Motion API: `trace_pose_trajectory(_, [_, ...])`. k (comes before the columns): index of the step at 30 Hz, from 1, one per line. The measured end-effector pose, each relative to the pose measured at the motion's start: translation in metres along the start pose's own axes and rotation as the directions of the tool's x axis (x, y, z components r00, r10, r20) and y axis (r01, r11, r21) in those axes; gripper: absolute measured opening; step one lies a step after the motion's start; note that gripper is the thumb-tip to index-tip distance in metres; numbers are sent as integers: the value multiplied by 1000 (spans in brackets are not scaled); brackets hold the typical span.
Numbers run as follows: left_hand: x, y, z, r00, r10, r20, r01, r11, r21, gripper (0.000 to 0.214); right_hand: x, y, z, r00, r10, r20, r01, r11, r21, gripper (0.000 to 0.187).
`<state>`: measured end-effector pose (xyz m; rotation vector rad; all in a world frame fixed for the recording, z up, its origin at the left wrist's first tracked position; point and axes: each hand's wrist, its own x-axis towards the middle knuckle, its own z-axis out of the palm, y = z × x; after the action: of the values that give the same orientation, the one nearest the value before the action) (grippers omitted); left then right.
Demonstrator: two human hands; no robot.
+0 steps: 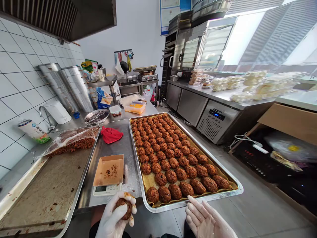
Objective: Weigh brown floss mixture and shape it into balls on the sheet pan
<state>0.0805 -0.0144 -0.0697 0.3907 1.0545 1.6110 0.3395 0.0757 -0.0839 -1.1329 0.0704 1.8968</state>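
In the head view my gloved left hand (112,216) is closed around a brown meatball-like ball (124,208), in front of the kitchen scale. My right hand (206,219), also gloved, is open with its palm up and holds nothing; it is just in front of the near edge of the big baking tray (188,203). Rows of brown balls (170,162) lie on a yellowish liner in that tray. A white kitchen scale (107,190) carries a brown paper tray (105,165) with crumbs in it.
At the left a second tray (49,188) holds brown mixture (74,145) under plastic film at its far end. A red cloth (111,135) lies between the trays. Farther back are an orange-filled container (135,106) and a steel bowl (96,116). Boxed goods (271,84) stand on the right counter.
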Motion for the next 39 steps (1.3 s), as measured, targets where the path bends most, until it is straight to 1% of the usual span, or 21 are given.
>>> trace_pose_trajectory(2, [3, -3, -3, 1000, -16, -18, 16, 1000, 6, 32, 1, 0, -1, 1000, 3, -16, -3, 1000, 4, 28])
trace_pose_trajectory(5, [7, -7, -3, 992, -66, -106, 75, 994, 80, 42, 3, 0, -4, 1000, 2, -4, -2, 1000, 5, 27])
trace_pose_trajectory(8, [10, -7, 0, 981, -90, -171, 104, 992, 76, 39, 3, -1, -8, 1000, -11, 19, 11, 1000, -8, 26])
trace_pose_trajectory(11, [10, -7, 1, 987, -55, -151, 63, 997, 49, 40, 2, -3, -8, 1000, -19, 13, 19, 1000, -4, 26])
trace_pose_trajectory(13, [8, -9, -1, 988, -27, -151, 42, 994, 97, 44, 2, -4, -6, 1000, -15, -5, 15, 1000, 13, 24])
trace_pose_trajectory(14, [7, -10, -3, 985, -31, -168, 52, 991, 122, 45, 1, -4, -5, 1000, -11, -9, 11, 1000, 18, 23])
trace_pose_trajectory(15, [6, -10, -5, 981, -43, -188, 69, 989, 134, 45, 1, -5, -5, 1000, -7, -8, 7, 1000, 17, 22])
trace_pose_trajectory(17, [5, -11, -8, 971, -103, -214, 125, 988, 91, 41, 1, -5, -4, 1000, -6, 1, 6, 1000, 3, 21])
trace_pose_trajectory(19, [6, -11, -9, 969, -155, -193, 158, 987, 0, 42, 1, -5, -5, 1000, -6, 6, 6, 1000, -8, 21])
trace_pose_trajectory(21, [6, -10, -5, 974, -158, -163, 153, 987, -44, 43, 2, -5, -6, 1000, -1, 2, 1, 1000, -9, 21])
trace_pose_trajectory(23, [4, -10, -1, 984, -104, -142, 107, 994, 12, 40, 3, -4, -7, 1000, 8, 18, -8, 1000, -1, 21])
trace_pose_trajectory(26, [2, -11, 4, 989, -58, -133, 82, 980, 183, 43, 5, -4, -9, 999, 9, 40, -10, 1000, 15, 21])
trace_pose_trajectory(29, [0, -12, 3, 986, -27, -165, 89, 920, 383, 41, 7, -4, -11, 999, 8, 40, -9, 1000, 13, 21])
trace_pose_trajectory(32, [-2, -13, 1, 979, 94, -181, 37, 792, 609, 49, 7, -5, -13, 999, 12, 48, -12, 1000, 8, 22])
trace_pose_trajectory(34, [-4, -14, 0, 979, 136, -154, 10, 718, 696, 54, 7, -6, -14, 999, 16, 44, -17, 1000, 12, 21])
trace_pose_trajectory(35, [-4, -13, -1, 982, 137, -131, 1, 688, 726, 53, 6, -6, -14, 999, 16, 44, -17, 1000, 12, 21])
trace_pose_trajectory(37, [-5, -12, -1, 987, 145, -74, -32, 616, 787, 41, 5, -7, -14, 999, 15, 45, -16, 1000, 8, 20])
trace_pose_trajectory(39, [-4, -10, -1, 980, 198, -16, -94, 535, 840, 31, 5, -8, -15, 998, 15, 53, -15, 1000, 2, 22])
